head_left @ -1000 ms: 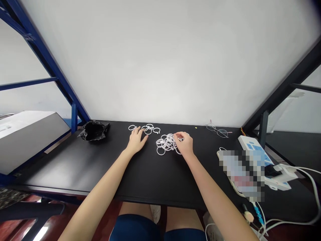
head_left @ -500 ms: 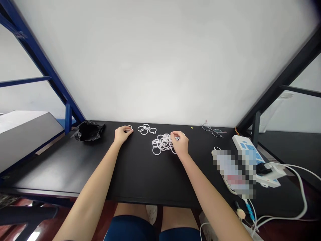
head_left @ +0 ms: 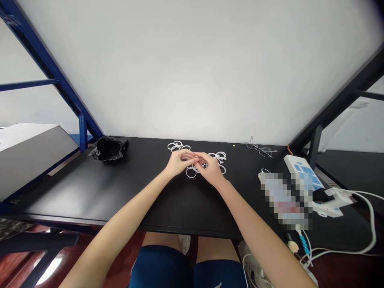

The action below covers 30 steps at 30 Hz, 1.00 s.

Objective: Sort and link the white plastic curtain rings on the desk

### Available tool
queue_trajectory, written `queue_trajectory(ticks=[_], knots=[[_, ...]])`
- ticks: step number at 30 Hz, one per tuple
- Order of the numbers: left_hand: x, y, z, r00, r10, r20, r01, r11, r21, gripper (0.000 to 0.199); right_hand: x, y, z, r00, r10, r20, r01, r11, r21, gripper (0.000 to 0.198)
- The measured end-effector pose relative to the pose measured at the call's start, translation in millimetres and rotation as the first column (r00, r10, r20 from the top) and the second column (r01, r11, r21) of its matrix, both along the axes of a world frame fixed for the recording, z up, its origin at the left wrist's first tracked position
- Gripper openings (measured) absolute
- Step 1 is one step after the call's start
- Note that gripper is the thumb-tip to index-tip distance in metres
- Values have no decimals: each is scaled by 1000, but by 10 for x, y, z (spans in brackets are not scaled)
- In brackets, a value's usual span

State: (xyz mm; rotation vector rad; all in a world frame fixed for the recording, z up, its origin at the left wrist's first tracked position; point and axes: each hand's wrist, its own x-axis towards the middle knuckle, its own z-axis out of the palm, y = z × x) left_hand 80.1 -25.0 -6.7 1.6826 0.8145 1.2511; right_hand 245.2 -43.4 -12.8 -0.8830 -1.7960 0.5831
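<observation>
My left hand [head_left: 179,162] and my right hand [head_left: 209,168] meet at the fingertips over the black tabletop [head_left: 144,192]. The left fingers are closed in a pinch, on what seems to be a white ring, mostly hidden by the fingers. My right thumb and fingers are also drawn together; what is between them cannot be made out. Below and behind the hands lies a loose pile of thin white rings with small knobs [head_left: 222,155], partly covered by the right hand. A smaller group of white rings [head_left: 171,147] lies just beyond the left hand.
A crumpled black plastic bag [head_left: 121,150] stands open at the far left. Eyeglasses [head_left: 265,151] lie at the back right. Nearer are a blurred phone [head_left: 282,196], a white power strip [head_left: 300,164] and looping cables [head_left: 372,228]. A pale wall [head_left: 192,80] rises behind the table.
My left hand has moved right, from the table's left-centre to my right hand; the ring at its fingertips no longer lies there. My right hand has shifted slightly left. The view has tilted a little.
</observation>
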Motion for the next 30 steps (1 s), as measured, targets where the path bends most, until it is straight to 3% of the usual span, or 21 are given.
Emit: queue_trajectory(ticks=[4, 7, 12, 16, 22, 30], knots=[[-48, -2, -16, 1000, -23, -3, 23, 999, -42, 29, -11, -10, -2, 998, 10, -66, -10, 1000, -7, 18], [-116, 50, 6, 999, -32, -43, 32, 999, 1, 28, 0, -4, 5, 994, 12, -107, -16, 999, -35, 18], [-86, 24, 23, 977, 142, -156, -126, 986, 107, 35, -33, -30, 14, 994, 18, -109, -22, 999, -40, 19], [34, -139, 8, 920, 262, -290, -202, 954, 220, 46, -117, -104, 6, 996, 54, -65, -53, 998, 29, 18], [39, -246, -29, 870, 292, -396, -134, 915, 380, 52, -179, -187, 29, 998, 2, -60, 9, 985, 175, 15], [-36, -197, -72, 859, 341, -383, -92, 837, 539, 51, -209, -233, 49, 997, -41, -72, 55, 976, 210, 14]])
